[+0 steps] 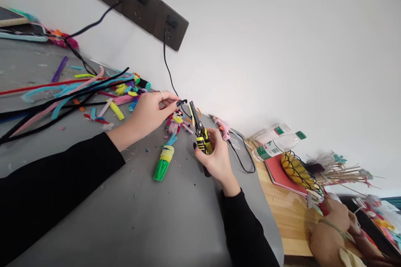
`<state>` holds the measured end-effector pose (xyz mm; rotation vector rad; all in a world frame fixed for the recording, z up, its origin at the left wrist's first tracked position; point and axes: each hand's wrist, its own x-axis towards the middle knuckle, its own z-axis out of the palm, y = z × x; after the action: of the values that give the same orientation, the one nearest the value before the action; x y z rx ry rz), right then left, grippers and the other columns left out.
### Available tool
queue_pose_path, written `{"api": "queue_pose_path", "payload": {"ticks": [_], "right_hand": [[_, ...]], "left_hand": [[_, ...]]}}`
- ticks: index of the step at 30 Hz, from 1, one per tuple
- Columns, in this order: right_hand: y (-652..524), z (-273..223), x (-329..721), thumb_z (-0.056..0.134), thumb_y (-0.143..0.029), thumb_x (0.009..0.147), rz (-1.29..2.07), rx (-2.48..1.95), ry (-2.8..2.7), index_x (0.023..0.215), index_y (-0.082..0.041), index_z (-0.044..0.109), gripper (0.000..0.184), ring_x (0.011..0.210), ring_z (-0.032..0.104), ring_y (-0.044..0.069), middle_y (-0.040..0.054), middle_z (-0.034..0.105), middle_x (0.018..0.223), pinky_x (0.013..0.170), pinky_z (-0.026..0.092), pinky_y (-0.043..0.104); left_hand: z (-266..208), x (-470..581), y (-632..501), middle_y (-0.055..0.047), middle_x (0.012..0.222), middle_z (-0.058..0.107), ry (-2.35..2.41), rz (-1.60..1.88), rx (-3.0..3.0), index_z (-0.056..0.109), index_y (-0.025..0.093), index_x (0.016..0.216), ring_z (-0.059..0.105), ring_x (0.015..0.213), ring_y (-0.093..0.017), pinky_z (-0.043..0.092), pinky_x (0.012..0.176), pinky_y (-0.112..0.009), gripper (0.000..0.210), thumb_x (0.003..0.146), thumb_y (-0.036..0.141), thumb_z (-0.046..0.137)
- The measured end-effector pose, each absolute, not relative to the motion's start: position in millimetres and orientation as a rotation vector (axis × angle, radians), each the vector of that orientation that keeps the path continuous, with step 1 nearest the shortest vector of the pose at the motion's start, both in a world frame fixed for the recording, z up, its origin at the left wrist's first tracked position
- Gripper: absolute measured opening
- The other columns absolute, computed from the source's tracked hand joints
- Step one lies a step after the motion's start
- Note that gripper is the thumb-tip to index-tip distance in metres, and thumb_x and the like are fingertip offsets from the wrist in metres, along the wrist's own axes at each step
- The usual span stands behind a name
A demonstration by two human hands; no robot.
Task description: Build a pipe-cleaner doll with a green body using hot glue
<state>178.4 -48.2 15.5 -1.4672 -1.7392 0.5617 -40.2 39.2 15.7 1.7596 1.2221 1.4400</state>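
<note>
My left hand (153,110) is closed in a pinch on a short black pipe cleaner (184,101), whose end pokes out past the fingertips. My right hand (216,156) grips the black and yellow handles of a pair of pliers (198,127), with the jaws pointing up beside the black piece. Below the left fingertips is a small pink pipe-cleaner figure (173,127) with a yellow patch. A green and yellow pipe-cleaner bundle (163,162) lies nearer on the grey table (163,221).
Loose pipe cleaners (72,91) and scraps spread across the left. A pink glue gun (224,130) with a black cord lies on the right. Beyond are a wooden table (278,200), plastic bottles (275,147), a yellow-filled basket (296,171) and another person's hands (336,215). Wall sockets (138,12) hold plugged cords.
</note>
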Motion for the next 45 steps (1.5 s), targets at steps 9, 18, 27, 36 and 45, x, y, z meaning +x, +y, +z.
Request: {"api": "queue_pose_path", "payload": {"ticks": [9, 18, 27, 36, 45], "right_hand": [[-48.2, 14.8, 181.4, 0.074, -0.039, 0.074, 0.681, -1.441, -1.743, 0.108, -0.022, 0.058, 0.042, 0.087, 0.069, 0.02, 0.0046, 0.074, 0.099, 0.075, 0.056, 0.03], [-47.1, 14.3, 182.8, 0.073, -0.035, 0.076, 0.686, -1.396, -1.755, 0.108, -0.022, 0.058, 0.038, 0.09, 0.071, 0.019, 0.0046, 0.075, 0.101, 0.082, 0.057, 0.031], [-46.9, 15.7, 183.2, 0.073, -0.039, 0.079, 0.698, -1.403, -1.774, 0.11, -0.022, 0.058, 0.038, 0.091, 0.071, 0.02, 0.0053, 0.075, 0.101, 0.083, 0.057, 0.031], [-43.7, 10.3, 184.4, 0.059, -0.027, 0.077, 0.639, -1.438, -1.777, 0.11, -0.021, 0.06, 0.034, 0.093, 0.069, 0.019, 0.0047, 0.073, 0.104, 0.089, 0.054, 0.032], [-43.0, 7.1, 185.4, 0.059, -0.029, 0.079, 0.544, -1.489, -1.789, 0.111, -0.021, 0.06, 0.033, 0.09, 0.07, 0.02, 0.0044, 0.073, 0.103, 0.085, 0.054, 0.032]], "left_hand": [[20.3, -42.5, 35.9, -0.007, 0.095, 0.084, 1.199, 1.413, 1.816, 0.082, 0.019, 0.101, 0.076, 0.084, -0.023, 0.062, 0.079, -0.032, 0.026, 0.088, 0.029, 0.062], [15.2, -40.5, 39.5, -0.007, 0.099, 0.084, 1.155, 1.37, 1.888, 0.082, 0.021, 0.1, 0.076, 0.087, -0.024, 0.06, 0.082, -0.032, 0.024, 0.089, 0.03, 0.063], [13.6, -41.9, 41.3, -0.008, 0.102, 0.084, 1.156, 1.364, 1.922, 0.082, 0.02, 0.103, 0.076, 0.087, -0.024, 0.06, 0.083, -0.033, 0.025, 0.092, 0.031, 0.062], [18.6, -39.4, 34.2, -0.007, 0.101, 0.084, 1.143, 1.381, 1.956, 0.081, 0.019, 0.101, 0.075, 0.085, -0.022, 0.059, 0.082, -0.031, 0.025, 0.092, 0.029, 0.06], [18.1, -38.7, 33.0, -0.007, 0.104, 0.083, 1.136, 1.379, 2.041, 0.082, 0.02, 0.1, 0.075, 0.091, -0.023, 0.059, 0.088, -0.032, 0.026, 0.092, 0.026, 0.058]]}}
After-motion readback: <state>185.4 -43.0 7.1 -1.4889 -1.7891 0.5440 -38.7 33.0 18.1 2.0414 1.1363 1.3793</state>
